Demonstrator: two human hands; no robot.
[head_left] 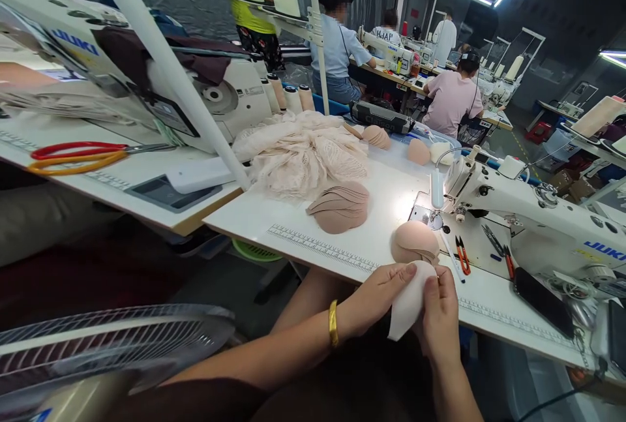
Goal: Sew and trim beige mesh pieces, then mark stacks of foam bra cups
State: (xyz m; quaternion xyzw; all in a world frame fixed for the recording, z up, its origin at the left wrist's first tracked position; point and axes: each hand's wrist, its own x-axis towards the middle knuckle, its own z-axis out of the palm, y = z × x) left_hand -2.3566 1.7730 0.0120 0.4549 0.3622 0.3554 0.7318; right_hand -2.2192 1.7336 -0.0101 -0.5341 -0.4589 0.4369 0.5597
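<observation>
Between both hands, just off the table's front edge, I hold a pale bra cup piece (409,304). My left hand (379,295) pinches its upper left side with the thumb on top. My right hand (441,311) grips its upper right edge, fingers curled behind it. Right beyond my fingers, a small stack of beige bra cups (413,241) lies on the table near the sewing machine (542,197). Further left, another stack of beige cups (342,208) is fanned out. The machine's needle area is lit by a small lamp (436,188).
Orange thread snips (462,255), a white pen (454,259) and a black phone (544,301) lie at the right. Cream lace (308,154) is heaped at the back. Scissors (92,153) rest on the left table. A fan (117,344) stands close at left. Several people work beyond.
</observation>
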